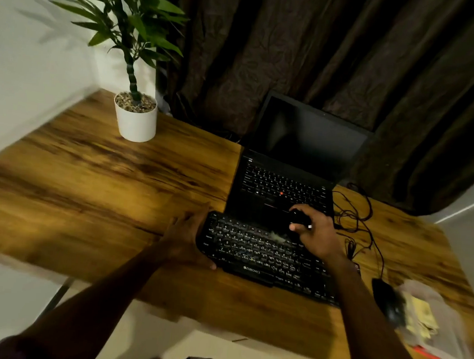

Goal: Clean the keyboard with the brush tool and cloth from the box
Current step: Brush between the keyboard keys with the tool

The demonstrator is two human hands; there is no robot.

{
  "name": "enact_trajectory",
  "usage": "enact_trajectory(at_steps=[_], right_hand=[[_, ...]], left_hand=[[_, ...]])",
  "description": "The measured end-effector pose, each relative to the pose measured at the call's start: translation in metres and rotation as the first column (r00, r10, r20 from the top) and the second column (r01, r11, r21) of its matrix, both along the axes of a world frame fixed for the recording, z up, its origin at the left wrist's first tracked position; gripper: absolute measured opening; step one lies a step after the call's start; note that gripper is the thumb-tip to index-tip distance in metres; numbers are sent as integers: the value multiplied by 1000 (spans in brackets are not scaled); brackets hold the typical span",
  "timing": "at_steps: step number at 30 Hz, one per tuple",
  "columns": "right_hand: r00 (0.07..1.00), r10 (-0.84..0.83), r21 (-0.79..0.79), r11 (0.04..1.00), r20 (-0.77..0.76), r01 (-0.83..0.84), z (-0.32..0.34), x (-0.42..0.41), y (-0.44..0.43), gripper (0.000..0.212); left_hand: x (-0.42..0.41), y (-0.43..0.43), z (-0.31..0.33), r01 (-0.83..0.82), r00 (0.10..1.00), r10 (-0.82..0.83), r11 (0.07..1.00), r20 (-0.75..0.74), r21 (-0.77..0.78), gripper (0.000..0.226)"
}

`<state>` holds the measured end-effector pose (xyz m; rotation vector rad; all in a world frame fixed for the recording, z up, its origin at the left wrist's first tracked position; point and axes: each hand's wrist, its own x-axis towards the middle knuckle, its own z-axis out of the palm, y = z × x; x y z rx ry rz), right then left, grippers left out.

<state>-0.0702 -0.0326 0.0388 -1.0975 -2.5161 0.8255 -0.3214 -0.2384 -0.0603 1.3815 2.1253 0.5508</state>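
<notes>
Head view: keyboard on counter, before laptop. Left hand clamps its left edge. Right hand grips brush tool, bristles on upper key rows. Advice: short light strokes along rows, keyboard kept braced.

Potted plant, open laptop, mouse, dark curtain

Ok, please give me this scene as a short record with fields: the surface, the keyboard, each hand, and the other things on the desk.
surface: wooden desk
keyboard: black keyboard, in front of the open laptop
left hand: left hand grips the keyboard's left end
right hand: right hand holds the black brush tool, bristles on the keys
other: potted plant, mouse, clear box at the right edge
</notes>
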Motion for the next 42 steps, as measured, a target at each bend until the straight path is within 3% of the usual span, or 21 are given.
enact_trajectory(at_steps=[7, 14, 20, 29, 37, 42], right_hand=[[998, -39, 56, 998, 48, 36, -2, 26, 6, 40], [999, -41, -27, 999, -30, 40, -5, -5, -8, 40], [997, -55, 35, 998, 58, 53, -5, 33, 8, 45], [999, -38, 10, 999, -34, 39, -8, 10, -5, 39], [992, -123, 34, 992, -12, 124, 2, 52, 6, 39], [993, -117, 33, 993, -1, 116, 1, 37, 4, 39]], left_hand=[[1, -1, 4, -9, 1000, 9, 999, 0, 42, 150], [-2, 1, 0, 8, 1000, -8, 999, -5, 36, 155], [-2, 1, -1, 8, 1000, -9, 999, 23, 52, 150], [-3, 3, -7, -18, 1000, 18, 999, 8, 36, 153], [-3, 0, -4, -4, 1000, 3, 999, 15, 48, 152], [-3, 1, -1, 8, 1000, -9, 999, 15, 43, 151]])
